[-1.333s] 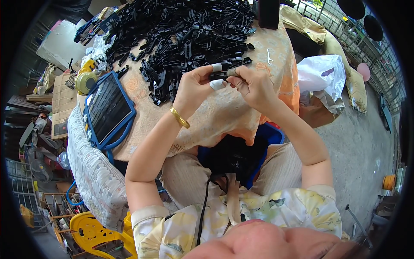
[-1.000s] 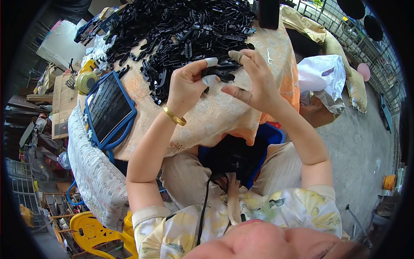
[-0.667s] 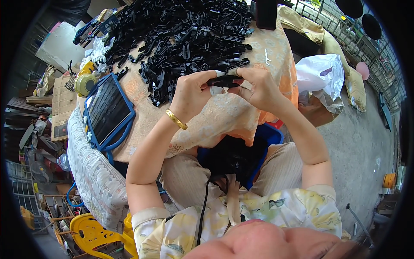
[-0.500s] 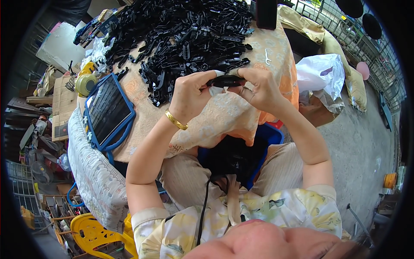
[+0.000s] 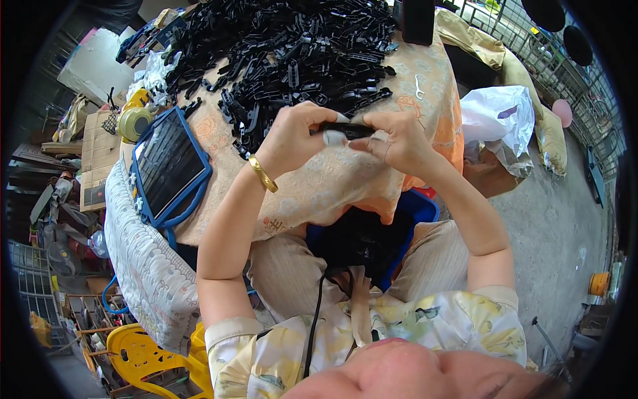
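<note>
Between my two hands, above the near part of the table, is a long, narrow black plastic piece; its exact kind I cannot make out. My left hand, with a gold bangle at its wrist, pinches the left end, white coverings on its thumb and fingertip. The right end is gripped by thumb and fingers of my right hand, which also has a white band on a finger. Behind them lies a large heap of similar black plastic pieces on the patterned tablecloth.
A blue-framed board leans at the table's left. Below the near edge, between my knees, a blue bin holds dark pieces. A black upright object and a white hook-shaped item are at the right; a white plastic bag lies beyond.
The black piece has turned so that it shows a narrower, straighter side. My left hand has tilted slightly, and the right fingers have shifted along their end.
</note>
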Action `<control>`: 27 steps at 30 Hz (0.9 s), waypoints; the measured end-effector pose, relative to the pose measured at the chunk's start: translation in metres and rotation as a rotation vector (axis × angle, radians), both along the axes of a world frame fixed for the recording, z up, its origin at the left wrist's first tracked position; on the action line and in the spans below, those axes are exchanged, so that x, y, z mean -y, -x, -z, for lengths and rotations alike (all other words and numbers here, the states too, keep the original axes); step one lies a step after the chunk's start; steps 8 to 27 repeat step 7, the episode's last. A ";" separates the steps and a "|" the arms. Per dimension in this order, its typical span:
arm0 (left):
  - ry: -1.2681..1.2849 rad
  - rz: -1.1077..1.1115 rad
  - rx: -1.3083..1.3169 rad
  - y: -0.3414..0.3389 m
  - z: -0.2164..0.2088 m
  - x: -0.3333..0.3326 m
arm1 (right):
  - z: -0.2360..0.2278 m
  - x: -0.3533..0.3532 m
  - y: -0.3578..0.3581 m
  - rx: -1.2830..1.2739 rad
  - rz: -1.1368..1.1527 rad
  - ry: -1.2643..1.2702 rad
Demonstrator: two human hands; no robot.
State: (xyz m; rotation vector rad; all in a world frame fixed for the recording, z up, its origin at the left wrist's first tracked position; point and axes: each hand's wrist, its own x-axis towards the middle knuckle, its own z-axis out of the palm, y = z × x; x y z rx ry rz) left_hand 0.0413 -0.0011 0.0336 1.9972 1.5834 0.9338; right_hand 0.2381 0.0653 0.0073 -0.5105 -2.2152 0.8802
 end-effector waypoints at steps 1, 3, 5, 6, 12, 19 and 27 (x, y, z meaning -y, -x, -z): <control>0.001 -0.003 0.000 -0.001 -0.001 0.001 | -0.002 0.003 0.002 -0.043 0.015 -0.023; -0.019 -0.042 0.013 -0.004 -0.001 0.000 | 0.000 0.001 0.002 -0.083 0.032 -0.047; -0.025 -0.005 -0.035 -0.002 -0.002 0.000 | 0.005 -0.005 0.001 -0.075 0.043 -0.146; -0.031 0.032 -0.084 0.001 -0.003 0.000 | 0.004 -0.005 0.000 -0.078 0.041 -0.146; -0.031 0.030 -0.086 0.002 -0.003 0.001 | 0.002 -0.004 -0.001 0.008 0.003 -0.142; -0.031 0.030 -0.086 0.002 -0.003 0.001 | 0.002 -0.004 -0.001 0.008 0.003 -0.142; -0.031 0.030 -0.086 0.002 -0.003 0.001 | 0.002 -0.004 -0.001 0.008 0.003 -0.142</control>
